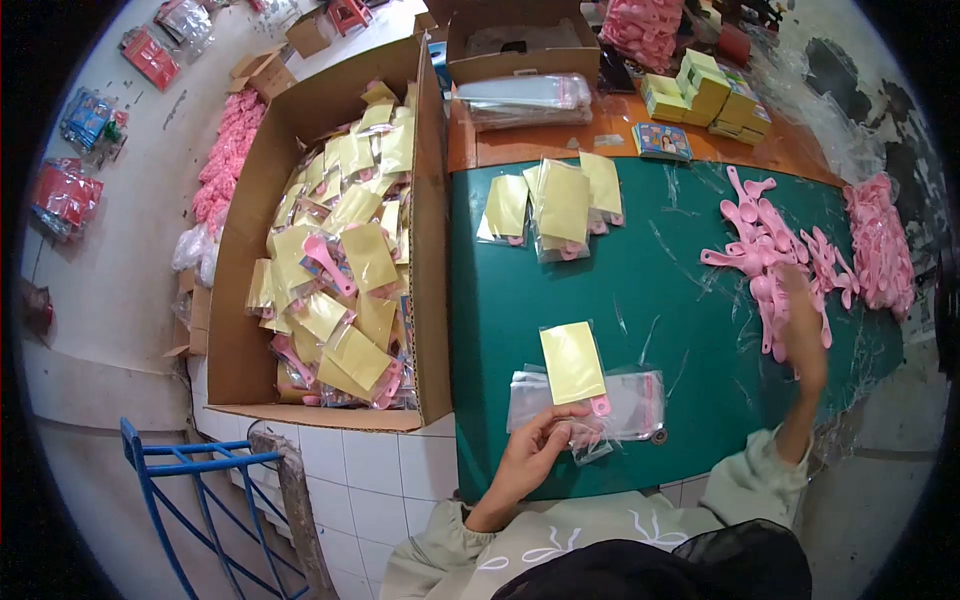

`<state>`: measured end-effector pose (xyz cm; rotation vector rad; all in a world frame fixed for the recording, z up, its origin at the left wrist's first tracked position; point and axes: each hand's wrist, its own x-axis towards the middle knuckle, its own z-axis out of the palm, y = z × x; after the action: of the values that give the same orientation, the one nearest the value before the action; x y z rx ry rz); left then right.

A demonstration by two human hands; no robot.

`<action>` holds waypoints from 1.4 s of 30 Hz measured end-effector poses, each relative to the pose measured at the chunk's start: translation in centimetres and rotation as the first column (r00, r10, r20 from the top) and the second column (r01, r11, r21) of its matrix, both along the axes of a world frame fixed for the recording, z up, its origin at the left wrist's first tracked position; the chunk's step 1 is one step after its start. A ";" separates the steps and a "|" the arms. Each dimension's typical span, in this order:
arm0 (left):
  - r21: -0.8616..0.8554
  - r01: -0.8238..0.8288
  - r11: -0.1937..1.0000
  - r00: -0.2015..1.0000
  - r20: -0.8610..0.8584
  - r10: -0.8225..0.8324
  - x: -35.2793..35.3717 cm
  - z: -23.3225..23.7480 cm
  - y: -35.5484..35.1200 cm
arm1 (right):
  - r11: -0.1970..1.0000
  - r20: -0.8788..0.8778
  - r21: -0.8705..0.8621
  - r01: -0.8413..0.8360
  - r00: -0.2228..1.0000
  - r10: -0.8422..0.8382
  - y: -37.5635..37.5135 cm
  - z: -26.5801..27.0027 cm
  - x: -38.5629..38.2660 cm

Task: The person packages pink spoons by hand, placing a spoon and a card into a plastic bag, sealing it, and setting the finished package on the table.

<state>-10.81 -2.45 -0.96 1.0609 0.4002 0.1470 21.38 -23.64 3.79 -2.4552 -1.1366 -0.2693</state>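
My left hand (540,448) pinches the near end of a clear plastic bag (592,440). A yellow card (573,362) fills the far part of that bag, and the pink end of a spoon (600,405) shows just below the card. Beneath it lies a stack of clear plastic bags (640,395), flat on the green table. Over to the right, my right hand (803,325) reaches onto a loose pile of pink plastic spoons (765,235). Motion smears its fingers among the spoons.
Left of the table stands a large cardboard box (432,250) full of bagged yellow cards. Several filled bags (562,205) lie farther back on the table (670,290). A bundle of pink spoons (880,245) sits at the right edge, and card stacks (705,90) stand behind.
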 end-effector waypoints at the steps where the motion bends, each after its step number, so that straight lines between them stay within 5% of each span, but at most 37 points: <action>1: -0.030 0.000 1.000 1.000 -0.021 -0.001 -0.1 0.1 0.1 | 0.974 -0.185 -0.007 -0.226 0.958 0.221 2.9 1.2 -4.2; 3: -0.085 0.006 0.996 0.998 -0.064 -0.012 -0.2 0.8 0.2 | 0.849 -0.437 0.132 -0.512 0.739 0.513 6.4 1.4 -10.8; 5: -0.123 0.035 0.992 0.998 -0.056 -0.042 -0.5 1.1 0.4 | 0.842 -0.584 0.296 -0.451 0.612 0.533 7.9 -1.1 -15.1; 9: -0.156 0.094 0.983 0.995 -0.023 -0.099 -1.7 1.5 1.6 | 0.828 -0.435 0.429 -0.361 0.721 0.540 8.8 -4.3 -16.5; 12: 0.107 -0.044 0.993 0.988 -0.141 0.059 -2.1 1.0 1.2 | 0.830 -0.513 0.464 -0.311 0.669 0.537 8.8 -3.4 -16.3; 15: 0.556 0.061 0.829 0.989 -0.146 0.025 -1.5 1.0 0.8 | 0.834 -0.552 0.443 -0.329 0.633 0.543 8.7 -3.1 -16.3; 21: 0.666 0.056 0.743 0.987 -0.147 0.058 -1.2 1.1 0.8 | 0.870 -0.668 0.360 -0.335 0.559 0.492 8.2 -2.1 -16.2; 24: 0.660 0.009 0.752 0.985 -0.136 0.108 -1.3 0.6 0.4 | 0.892 -0.875 0.451 0.043 0.219 0.432 7.8 -4.1 -17.7; 27: 0.667 -0.061 0.743 0.975 -0.118 0.186 -0.9 0.8 -0.3 | 0.861 -0.884 0.468 0.200 0.115 0.454 8.0 -4.4 -18.8; 30: 0.613 -0.121 0.780 0.959 -0.131 0.252 -0.8 0.2 -1.0 | 0.851 -0.868 0.487 0.198 0.224 0.444 8.3 -5.4 -19.0; 40: 0.340 -0.364 0.867 0.889 -0.149 0.432 -0.7 -0.9 -2.0 | 0.887 -0.929 0.352 0.297 0.224 0.293 9.1 -5.0 -19.1; 42: 0.397 -0.361 0.844 0.880 -0.155 0.449 -0.7 -0.6 -2.0 | 0.859 -0.923 0.371 0.353 0.240 0.300 9.4 -5.2 -19.3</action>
<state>-11.52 -4.42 -1.58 1.3490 0.8484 0.4915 2.04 -14.21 -1.39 -1.5188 -0.3015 0.8218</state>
